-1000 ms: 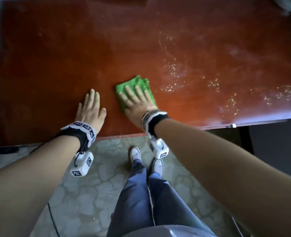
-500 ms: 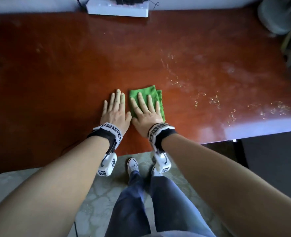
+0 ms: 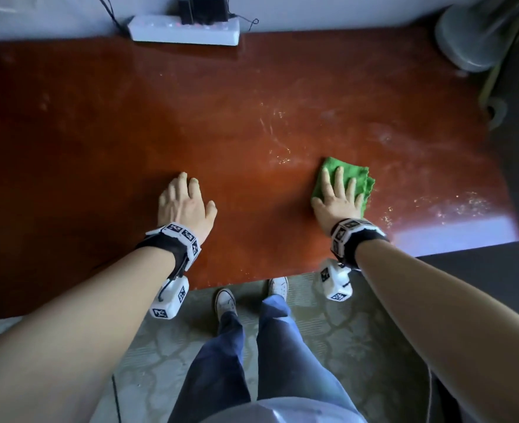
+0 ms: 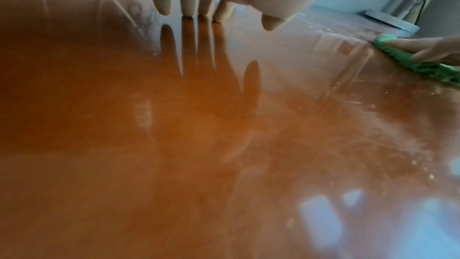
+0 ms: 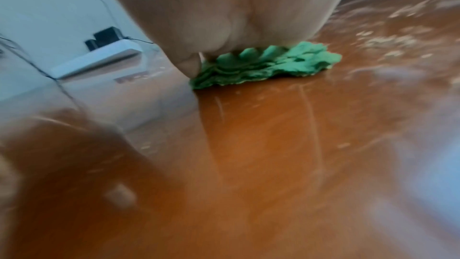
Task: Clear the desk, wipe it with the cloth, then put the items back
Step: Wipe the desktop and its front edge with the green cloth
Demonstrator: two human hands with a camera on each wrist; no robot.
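A folded green cloth (image 3: 354, 178) lies on the glossy red-brown desk (image 3: 130, 117), right of centre near the front edge. My right hand (image 3: 337, 193) lies flat on it with straight fingers, pressing it down; the right wrist view shows the cloth (image 5: 268, 64) bunched under the palm. My left hand (image 3: 186, 203) rests on the bare desk to the left, fingertips (image 4: 187, 10) touching the wood, holding nothing. The cloth (image 4: 423, 64) shows at the right edge of the left wrist view. Pale smears and specks cover the desk's right part (image 3: 435, 206).
A white power strip (image 3: 185, 30) with black plugs sits at the desk's back edge against the wall. A grey rounded object (image 3: 478, 35) stands off the back right corner. My legs and white shoes (image 3: 278, 285) are on patterned floor below the front edge.
My right hand has slid the cloth to the right, away from the left hand. The left hand stays on the desk. The view has tilted up, so the power strip shows in full.
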